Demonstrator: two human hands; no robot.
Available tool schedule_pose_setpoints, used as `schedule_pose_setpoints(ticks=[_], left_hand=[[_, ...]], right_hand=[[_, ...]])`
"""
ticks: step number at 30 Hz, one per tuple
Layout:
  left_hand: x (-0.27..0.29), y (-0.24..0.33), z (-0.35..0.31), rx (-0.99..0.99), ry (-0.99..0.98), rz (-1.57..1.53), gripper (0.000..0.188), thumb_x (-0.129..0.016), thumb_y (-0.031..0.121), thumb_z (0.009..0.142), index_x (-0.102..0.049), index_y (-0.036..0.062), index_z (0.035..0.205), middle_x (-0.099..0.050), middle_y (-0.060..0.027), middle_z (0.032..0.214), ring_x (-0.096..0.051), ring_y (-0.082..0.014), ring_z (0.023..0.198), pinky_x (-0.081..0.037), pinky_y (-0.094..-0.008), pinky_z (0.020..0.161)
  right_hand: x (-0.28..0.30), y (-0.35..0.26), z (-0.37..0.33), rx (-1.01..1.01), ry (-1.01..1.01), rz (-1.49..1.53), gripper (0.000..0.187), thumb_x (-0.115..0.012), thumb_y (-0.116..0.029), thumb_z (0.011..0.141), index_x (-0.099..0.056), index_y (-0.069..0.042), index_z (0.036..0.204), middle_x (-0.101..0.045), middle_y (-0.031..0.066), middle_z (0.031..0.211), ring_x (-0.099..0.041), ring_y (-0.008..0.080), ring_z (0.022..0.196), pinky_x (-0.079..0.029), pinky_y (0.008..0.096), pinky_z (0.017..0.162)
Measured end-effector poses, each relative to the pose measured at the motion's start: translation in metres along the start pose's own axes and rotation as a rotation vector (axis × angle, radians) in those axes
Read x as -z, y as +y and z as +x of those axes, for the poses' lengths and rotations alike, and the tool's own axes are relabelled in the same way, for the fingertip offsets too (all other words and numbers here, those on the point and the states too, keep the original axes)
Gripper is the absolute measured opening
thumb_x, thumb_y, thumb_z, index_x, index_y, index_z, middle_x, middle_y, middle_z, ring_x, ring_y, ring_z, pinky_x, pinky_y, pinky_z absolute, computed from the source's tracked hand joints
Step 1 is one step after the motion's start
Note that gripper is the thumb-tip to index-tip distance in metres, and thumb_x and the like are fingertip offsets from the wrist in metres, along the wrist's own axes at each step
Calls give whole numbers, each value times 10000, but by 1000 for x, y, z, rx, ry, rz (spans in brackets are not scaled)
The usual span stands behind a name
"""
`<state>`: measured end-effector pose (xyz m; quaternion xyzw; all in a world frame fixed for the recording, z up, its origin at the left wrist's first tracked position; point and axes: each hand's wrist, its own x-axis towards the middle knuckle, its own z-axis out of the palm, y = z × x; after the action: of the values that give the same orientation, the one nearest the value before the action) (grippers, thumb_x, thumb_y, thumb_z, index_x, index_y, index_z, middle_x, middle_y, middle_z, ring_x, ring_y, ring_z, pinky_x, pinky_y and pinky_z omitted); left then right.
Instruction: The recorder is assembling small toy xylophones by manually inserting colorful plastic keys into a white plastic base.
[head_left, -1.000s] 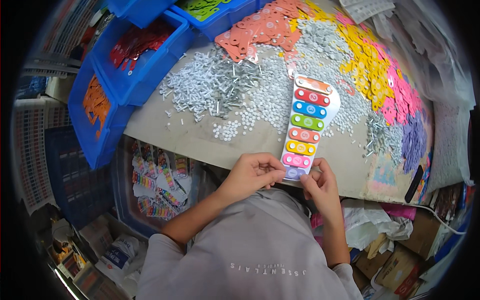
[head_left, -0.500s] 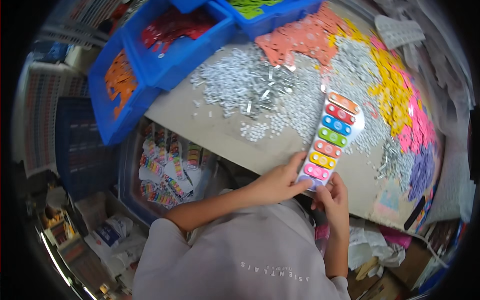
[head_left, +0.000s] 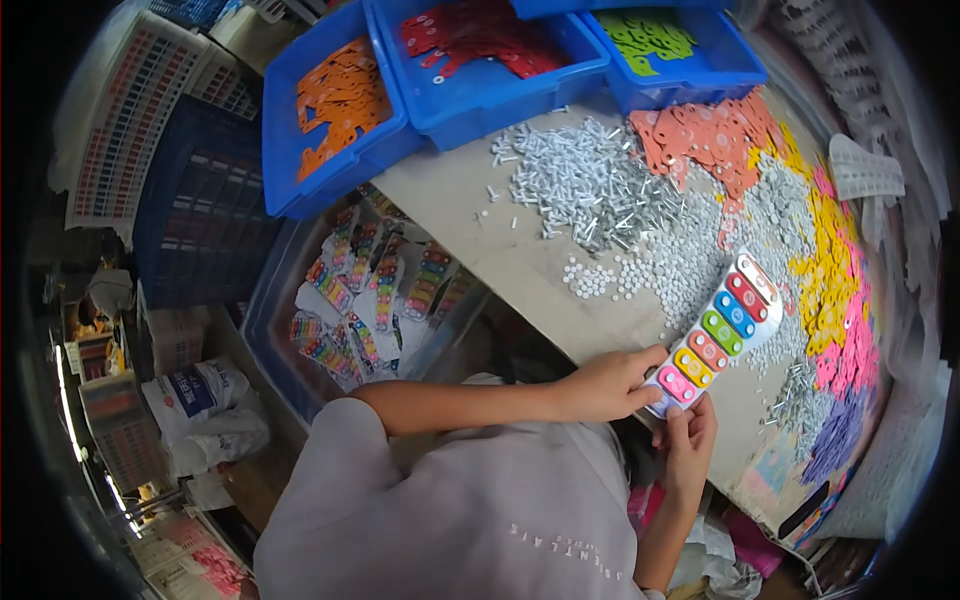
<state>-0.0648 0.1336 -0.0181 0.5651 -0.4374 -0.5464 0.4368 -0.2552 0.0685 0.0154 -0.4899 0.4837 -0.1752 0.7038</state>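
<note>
A toy xylophone [head_left: 712, 338] with a white base and a row of coloured bars slants over the near edge of the worktable, its far end over the loose parts. My left hand [head_left: 612, 386] grips its lower left edge, thumb on top near the purple end bar. Closed around the lower right corner is my right hand [head_left: 690, 440], with the thumb on the near end and the other fingers partly hidden. Glare whitens the farthest bar. White pins [head_left: 575, 170], small white caps [head_left: 690, 265] and coral bars [head_left: 705, 138] lie beyond it.
Blue bins hold orange bars [head_left: 342, 95], red bars [head_left: 485, 35] and green bars [head_left: 645, 38]. Yellow bars [head_left: 825, 290], pink bars [head_left: 848, 350] and purple bars [head_left: 838, 440] are heaped at right. A clear tub [head_left: 262, 335] of xylophones stands below the table's left edge.
The view has turned left, so the table and bins appear farther right and more of the left side shows. Both hands keep hold of the xylophone near its purple end.
</note>
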Motion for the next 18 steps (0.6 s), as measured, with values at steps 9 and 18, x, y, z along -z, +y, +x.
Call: schedule_pose_setpoints(ticks=[9, 18], left_hand=[[37, 23, -47, -361, 51, 128, 868, -784, 377, 895, -311, 32, 1537, -495, -175, 1361, -465, -281, 1310, -409, -397, 1054], [89, -67, -167, -126, 1326, -280, 856, -810, 86, 783, -289, 49, 1461, -547, -77, 1137, -608, -167, 934, -542, -300, 811]], right_hand=[[-57, -71, -38, 566, -35, -851, 180, -736, -11, 823, -656, 15, 982, -592, 86, 671, -546, 168, 560, -404, 310, 535], [-131, -52, -1, 886, -543, -881, 328, -763, 0, 845, -666, 1, 1158, -586, 92, 679, -574, 218, 596, -456, 331, 575]])
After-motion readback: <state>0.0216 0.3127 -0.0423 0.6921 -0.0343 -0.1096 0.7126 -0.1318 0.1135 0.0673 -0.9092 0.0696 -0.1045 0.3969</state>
